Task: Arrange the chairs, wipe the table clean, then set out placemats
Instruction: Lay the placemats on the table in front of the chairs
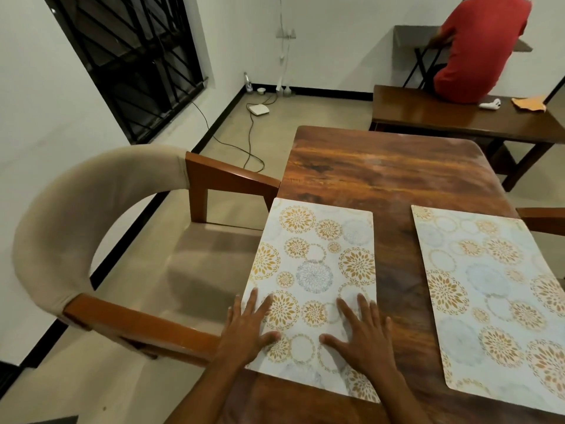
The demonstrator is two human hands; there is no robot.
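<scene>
We see the left hand [247, 328] and right hand [362, 335] apart, fingers straight, pressing flat on the placemat [315, 264] at lower centre. A second placemat [489, 301] lies right.

White walls [46, 96], a dark barred window [131, 62] — pale beige floor [321, 111], black skirting [330, 92], a wooden bench [443, 114] at back.

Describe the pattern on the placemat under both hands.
White rectangular placemat: gold and grey floral medallions; head view.

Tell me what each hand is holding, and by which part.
Nothing is gripped. The left hand and right hand press flat, fingers straight, on the near end of the left white rectangular placemat with gold flower circles.
</scene>
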